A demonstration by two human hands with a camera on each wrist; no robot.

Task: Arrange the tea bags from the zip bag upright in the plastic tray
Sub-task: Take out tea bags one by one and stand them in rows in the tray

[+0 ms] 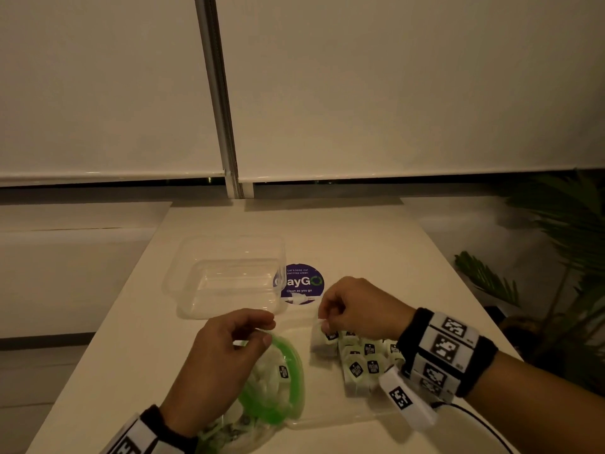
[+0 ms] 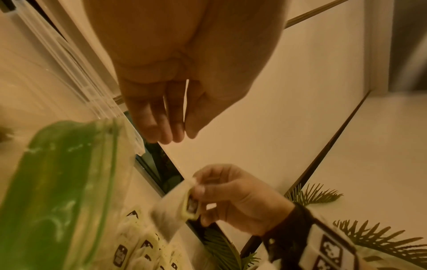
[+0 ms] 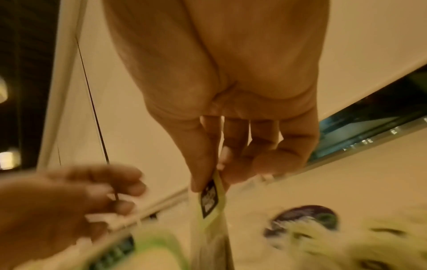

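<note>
A clear zip bag (image 1: 262, 388) with a green zip strip (image 2: 57, 182) lies at the near left, tea bags still inside. My left hand (image 1: 266, 327) hovers over its mouth, fingers loosely curved and holding nothing; the left wrist view shows that hand (image 2: 175, 135) with its fingers hanging straight. My right hand (image 1: 324, 324) pinches the top of one white tea bag (image 1: 324, 342) with a green-and-black tag (image 3: 210, 201), at the left end of several tea bags (image 1: 363, 358) standing in a shallow clear tray (image 1: 327, 421). The bag hangs from the pinch (image 2: 171, 210).
A deeper clear plastic container (image 1: 183, 299) stands further back on the white table. To its right is a round purple sticker (image 1: 302, 283), partly under the container. Palm leaves (image 1: 556, 257) fill the far right beyond the table edge. Roller blinds hang behind.
</note>
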